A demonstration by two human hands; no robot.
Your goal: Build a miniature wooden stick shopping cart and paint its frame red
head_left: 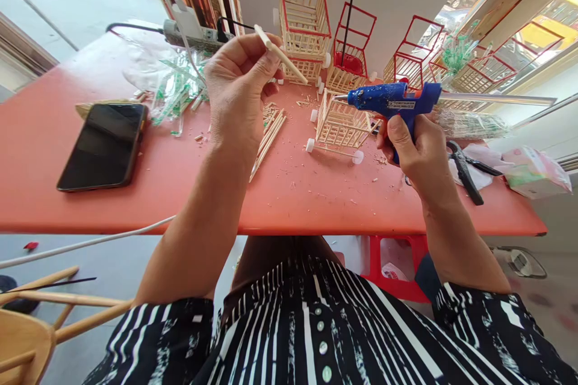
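My left hand [244, 81] is raised over the table, thumb and fingers pinched on pale wooden sticks [289, 64] that meet at an angle. Wrapped around the handle of a blue hot glue gun [383, 99] is my right hand [410, 144]; a clear glue stick [497, 98] juts from the gun's back. The nozzle points left, above a small wooden-stick cart [343, 123] with white wheels. Whether the nozzle touches the cart, I cannot tell. Loose wooden sticks [268, 141] lie on the table beside my left wrist.
Several stick carts with red frames [304, 6] line the back of the orange table [189, 210]. A black phone [103, 147], green-and-clear plastic pieces [176, 87] and a power strip [194, 35] are at left. Black-handled cutters [465, 171] and a tissue pack [537, 171] lie at right.
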